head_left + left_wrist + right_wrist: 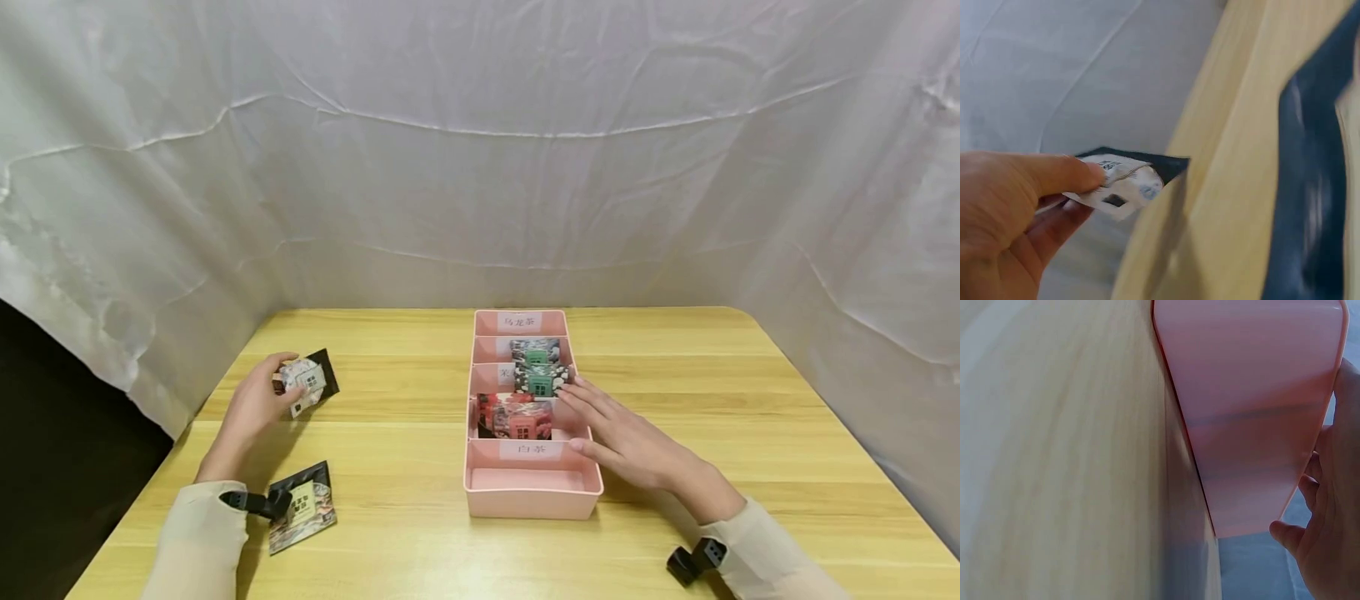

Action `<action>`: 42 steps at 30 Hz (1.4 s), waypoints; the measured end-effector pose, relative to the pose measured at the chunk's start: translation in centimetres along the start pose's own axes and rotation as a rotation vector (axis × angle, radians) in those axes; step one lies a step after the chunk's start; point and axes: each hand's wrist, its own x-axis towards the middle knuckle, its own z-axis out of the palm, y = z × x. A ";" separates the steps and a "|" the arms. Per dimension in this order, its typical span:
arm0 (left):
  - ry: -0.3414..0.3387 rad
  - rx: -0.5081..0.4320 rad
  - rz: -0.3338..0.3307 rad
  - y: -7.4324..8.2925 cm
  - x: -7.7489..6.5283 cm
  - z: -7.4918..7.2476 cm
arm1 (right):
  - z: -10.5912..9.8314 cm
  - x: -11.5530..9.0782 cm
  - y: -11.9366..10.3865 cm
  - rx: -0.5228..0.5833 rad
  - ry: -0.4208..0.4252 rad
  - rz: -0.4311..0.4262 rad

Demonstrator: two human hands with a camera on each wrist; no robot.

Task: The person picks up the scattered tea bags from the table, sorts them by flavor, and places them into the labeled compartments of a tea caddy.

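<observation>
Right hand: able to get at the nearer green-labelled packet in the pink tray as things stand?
Probably yes. The right hand appears to hold no packet and sits at the right side of the pink tray, close beside that green-labelled packet. No lid blocks it from above.

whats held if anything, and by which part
The left grip pinches a white packet by its end nearest the palm; the right grip only touches the pink box.
</observation>
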 end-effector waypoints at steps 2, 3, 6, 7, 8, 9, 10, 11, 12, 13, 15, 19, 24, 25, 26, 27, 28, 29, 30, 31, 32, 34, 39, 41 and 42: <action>0.029 -0.016 -0.003 0.9 -0.2 -0.2 | 0.0 0.0 0.0 -0.001 -0.003 0.002; 0.047 -0.026 -0.004 1.3 -0.3 -0.2 | 0.0 0.0 -0.1 0.000 -0.005 0.003; 0.120 -0.038 0.032 2.6 -0.4 -0.4 | 0.0 0.0 -0.1 0.003 -0.011 0.004; 0.147 -0.040 0.051 3.0 -0.4 -0.5 | 0.0 0.0 -0.1 0.005 -0.013 0.005; 0.171 -0.042 0.072 3.5 -0.4 -0.5 | 0.0 0.0 -0.1 0.008 -0.014 0.007; 0.191 -0.044 0.095 4.0 -0.4 -0.5 | 0.0 0.0 -0.1 0.010 -0.015 0.008; 0.212 -0.048 0.122 4.6 -0.4 -0.5 | 0.0 0.0 -0.1 0.012 -0.014 0.009; 0.228 -0.054 0.146 5.1 -0.4 -0.5 | 0.0 0.0 -0.1 0.013 -0.013 0.009; 0.240 -0.060 0.168 5.7 -0.4 -0.5 | 0.0 0.0 -0.1 0.012 -0.013 0.010; 0.252 -0.066 0.187 6.2 -0.4 -0.5 | 0.0 0.0 0.0 0.010 -0.010 0.008; 0.266 -0.080 0.220 7.4 -0.4 -0.5 | 0.0 0.0 0.0 0.007 -0.007 0.007; 0.283 -0.113 0.280 9.5 -0.3 -0.3 | 0.0 0.0 0.1 0.009 -0.006 0.004; 0.307 -0.150 0.387 12.0 -0.1 0.3 | 0.0 0.0 0.1 0.008 -0.008 0.006; 0.306 -0.158 0.403 12.4 -0.1 0.4 | 0.0 0.0 0.1 0.006 -0.007 0.005; 0.305 -0.163 0.416 12.8 -0.1 0.6 | 0.0 0.0 0.1 0.006 -0.006 0.003; 0.300 -0.171 0.427 13.2 -0.1 0.7 | 0.0 0.0 0.1 0.007 -0.005 0.002; 0.295 -0.179 0.436 13.6 -0.1 0.9 | 0.0 0.1 0.1 0.008 -0.005 0.001; 0.287 -0.187 0.445 13.9 -0.1 1.1 | 0.0 0.1 0.1 0.008 -0.004 0.000; 0.279 -0.196 0.451 14.3 -0.1 1.2 | 0.0 0.1 0.0 0.008 -0.003 -0.001; 0.274 -0.202 0.457 14.6 -0.1 1.4 | 0.0 0.1 0.0 0.009 -0.003 -0.001; 0.270 -0.207 0.466 14.9 -0.2 1.5 | 0.0 0.1 0.0 0.011 -0.003 0.000; 0.260 -0.217 0.483 15.5 -0.3 1.8 | 0.0 0.1 0.0 0.009 -0.004 0.001; 0.232 -0.242 0.521 17.2 -0.5 2.3 | 0.0 0.1 0.0 0.007 -0.008 0.008; 0.211 -0.261 0.530 17.9 -0.6 2.6 | 0.0 0.1 0.0 0.008 -0.010 0.011; 0.200 -0.269 0.533 18.2 -0.6 2.7 | -0.1 0.1 0.0 0.009 -0.011 0.012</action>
